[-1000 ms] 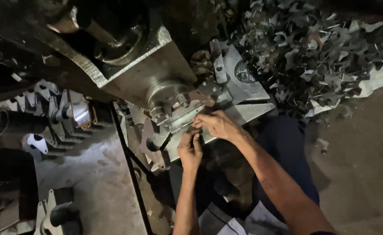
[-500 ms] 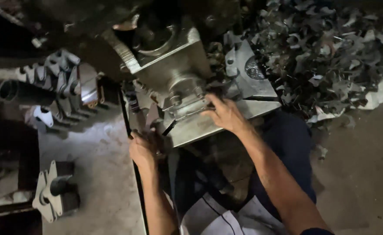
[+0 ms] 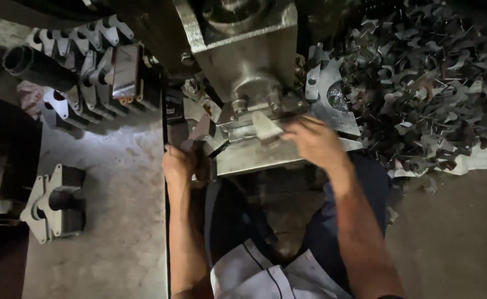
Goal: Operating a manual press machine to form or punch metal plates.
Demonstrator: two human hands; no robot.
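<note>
Dim workshop floor of grey concrete (image 3: pixel 116 221), seen from above, with a press bed at its middle. Nearest the camera: two bare forearms over dark trousers and a pale shirt hem. Left hand (image 3: pixel 180 164) at the bed's left edge, fingers curled around a small dark metal piece (image 3: pixel 206 145) (grip closed, though shape of the piece hard to tell in this light). Right hand (image 3: pixel 315 143) on the steel press plate (image 3: pixel 254 158), fingers bent down over a flat pale blank (image 3: pixel 267 126), pinching or pressing it, just below the ram. Above both hands, one heavy press head (image 3: pixel 243 50) with a round ram and two bolts beneath.

Left of the bed, one lone forked bracket (image 3: pixel 52 202) lying flat on the concrete. Farther off, a row of like stamped pieces (image 3: pixel 83 61) standing on edge, perhaps seven or eight, count unsure, beside one dark pipe (image 3: pixel 33 66). Far right, a heap of stamped scrap (image 3: pixel 437 83), far too many to count, spilling over a pale sheet.
</note>
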